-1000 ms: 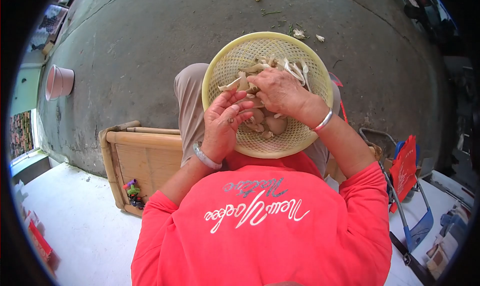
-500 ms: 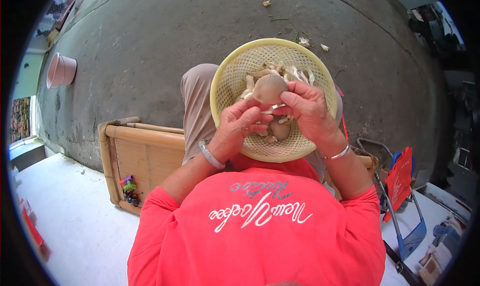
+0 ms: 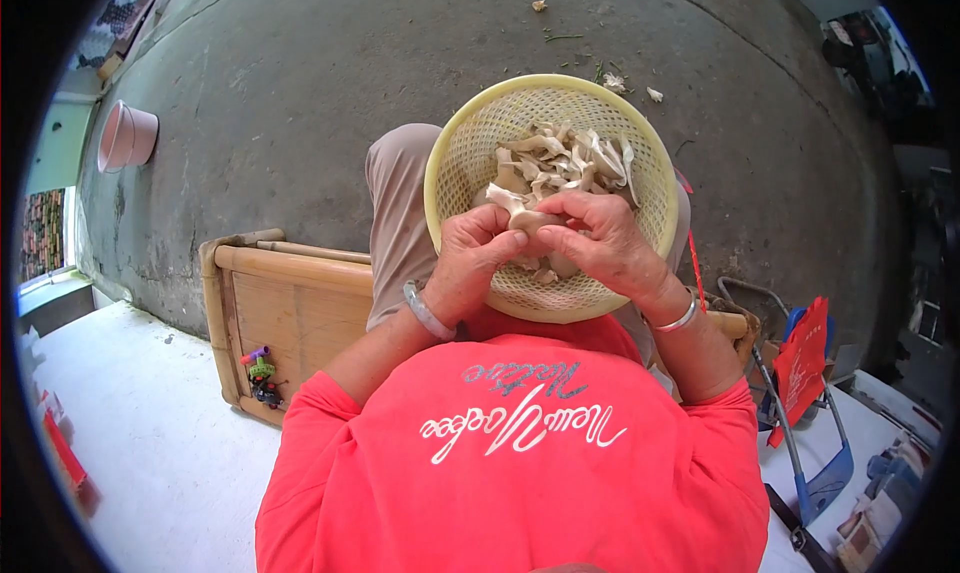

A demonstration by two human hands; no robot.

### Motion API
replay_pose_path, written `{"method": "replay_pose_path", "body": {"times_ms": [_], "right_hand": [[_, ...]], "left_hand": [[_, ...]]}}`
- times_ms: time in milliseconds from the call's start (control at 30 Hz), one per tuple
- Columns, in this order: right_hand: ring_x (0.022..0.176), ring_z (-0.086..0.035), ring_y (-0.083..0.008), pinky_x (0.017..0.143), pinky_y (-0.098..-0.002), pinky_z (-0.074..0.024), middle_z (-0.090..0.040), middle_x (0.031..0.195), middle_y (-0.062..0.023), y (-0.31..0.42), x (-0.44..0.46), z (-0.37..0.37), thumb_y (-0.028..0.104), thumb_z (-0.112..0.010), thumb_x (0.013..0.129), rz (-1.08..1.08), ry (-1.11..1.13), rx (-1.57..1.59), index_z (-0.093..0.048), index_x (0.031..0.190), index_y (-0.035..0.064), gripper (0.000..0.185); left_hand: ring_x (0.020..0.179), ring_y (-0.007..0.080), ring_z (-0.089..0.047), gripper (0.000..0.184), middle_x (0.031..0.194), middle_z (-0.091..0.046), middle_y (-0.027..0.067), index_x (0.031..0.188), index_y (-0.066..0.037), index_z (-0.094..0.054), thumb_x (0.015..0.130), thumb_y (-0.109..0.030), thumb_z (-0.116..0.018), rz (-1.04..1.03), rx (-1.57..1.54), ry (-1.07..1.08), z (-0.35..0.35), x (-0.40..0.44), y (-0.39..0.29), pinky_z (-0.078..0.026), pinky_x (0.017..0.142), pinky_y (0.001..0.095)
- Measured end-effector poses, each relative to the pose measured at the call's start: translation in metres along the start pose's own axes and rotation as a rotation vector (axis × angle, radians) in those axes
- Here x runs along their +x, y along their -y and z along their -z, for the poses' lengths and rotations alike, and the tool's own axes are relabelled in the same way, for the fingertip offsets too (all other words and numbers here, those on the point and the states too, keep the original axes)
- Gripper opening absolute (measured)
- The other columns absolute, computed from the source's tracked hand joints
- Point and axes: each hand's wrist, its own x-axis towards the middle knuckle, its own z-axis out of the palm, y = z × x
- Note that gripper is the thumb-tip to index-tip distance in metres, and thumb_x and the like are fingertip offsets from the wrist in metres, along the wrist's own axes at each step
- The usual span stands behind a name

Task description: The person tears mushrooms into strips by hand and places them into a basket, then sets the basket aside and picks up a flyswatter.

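A pale oyster mushroom (image 3: 522,211) is held between both hands over a yellow mesh basket (image 3: 458,143). My left hand (image 3: 478,241) pinches its left side with thumb and fingers. My right hand (image 3: 605,238) grips the other side, thumb and forefinger close to the left fingertips. Below and beyond the hands, torn mushroom pieces (image 3: 570,158) are heaped inside the basket, which rests on my lap. Some of the pieces under my palms are hidden.
A bamboo bench (image 3: 290,308) lies at my left, with a small colourful toy (image 3: 263,378) on it. Farther left stands a pink bucket (image 3: 128,137). Scraps (image 3: 614,83) lie on the concrete floor ahead. At the right is a folding frame with a red bag (image 3: 802,363).
The mushroom has been turned from its broad cap facing up to its pale underside and stem showing. Both hands have drawn closer together, and more of the heap behind is visible.
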Motion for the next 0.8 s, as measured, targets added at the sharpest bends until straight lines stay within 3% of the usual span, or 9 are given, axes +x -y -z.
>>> {"method": "replay_pose_path", "body": {"times_ms": [100, 233, 300, 400, 633, 733, 800], "right_hand": [[0.069, -0.064, -0.02, 0.064, -0.0301, -0.0492, -0.065, 0.079, -0.012, -0.012, 0.0, -0.006, 0.01, -0.066, 0.078, 0.123, -0.105, -0.157, -0.063, 0.091, -0.0012, 0.017], [0.068, -0.063, -0.0274, 0.063, -0.0348, -0.0478, -0.062, 0.077, -0.0156, -0.011, -0.001, -0.007, 0.008, -0.064, 0.075, 0.092, -0.108, -0.19, -0.061, 0.084, -0.0011, 0.013], [0.069, -0.062, -0.0315, 0.061, -0.038, -0.047, -0.061, 0.077, -0.0162, -0.012, -0.001, -0.007, 0.007, -0.062, 0.075, 0.209, -0.116, -0.347, -0.059, 0.08, 0.0003, 0.009], [0.069, -0.06, -0.0343, 0.061, -0.0412, -0.0462, -0.059, 0.073, -0.0157, -0.013, 0.001, -0.008, 0.006, -0.06, 0.075, 0.269, -0.145, -0.417, -0.057, 0.078, 0.0012, 0.007], [0.07, -0.059, -0.0338, 0.063, -0.0427, -0.0464, -0.057, 0.072, -0.0149, -0.028, 0.008, -0.002, 0.006, -0.058, 0.076, 0.312, -0.231, -0.596, -0.055, 0.08, 0.0025, 0.005], [0.072, -0.059, -0.032, 0.065, -0.0416, -0.0471, -0.057, 0.075, -0.0132, -0.033, 0.01, 0.019, 0.006, -0.059, 0.075, 0.295, -0.299, -0.839, -0.055, 0.082, 0.0037, 0.008], [0.072, -0.059, -0.032, 0.065, -0.0418, -0.0471, -0.056, 0.075, -0.0132, -0.037, 0.014, 0.036, 0.006, -0.059, 0.075, 0.27, -0.354, -0.922, -0.055, 0.082, 0.0037, 0.008]], "left_hand": [[0.074, 0.0097, -0.061, 0.006, 0.085, -0.065, 0.0056, 0.089, 0.001, -0.06, 0.086, -0.004, -0.062, -0.03, 0.046, -0.041, -0.01, 0.0, -0.005, -0.052, 0.067, 0.0235], [0.074, 0.0083, -0.06, 0.005, 0.082, -0.065, 0.0046, 0.085, 0.001, -0.06, 0.085, -0.003, -0.062, -0.028, 0.026, -0.066, -0.013, -0.001, -0.005, -0.051, 0.066, 0.0223], [0.073, 0.0068, -0.059, 0.004, 0.079, -0.064, 0.0034, 0.082, 0.0, -0.059, 0.084, -0.002, -0.062, 0.04, 0.099, -0.044, -0.007, 0.0, -0.002, -0.049, 0.065, 0.0211], [0.078, 0.0096, -0.061, 0.012, 0.088, -0.066, 0.0056, 0.093, 0.001, -0.061, 0.084, -0.006, -0.063, 0.094, 0.05, 0.035, 0.004, 0.004, 0.001, -0.05, 0.073, 0.0242], [0.076, 0.0106, -0.061, 0.018, 0.086, -0.065, 0.0055, 0.094, 0.002, -0.062, 0.08, -0.008, -0.064, 0.153, 0.044, 0.087, 0.006, 0.002, -0.006, -0.051, 0.071, 0.0262], [0.077, 0.0124, -0.062, 0.017, 0.087, -0.065, 0.007, 0.092, 0.002, -0.062, 0.079, -0.008, -0.063, 0.221, -0.085, 0.091, 0.008, 0.001, -0.006, -0.051, 0.071, 0.0271], [0.079, 0.0173, -0.064, 0.017, 0.09, -0.065, 0.0095, 0.094, 0.002, -0.061, 0.081, -0.009, -0.062, 0.156, -0.108, 0.217, 0.015, 0.002, -0.001, -0.053, 0.074, 0.0304]]}}
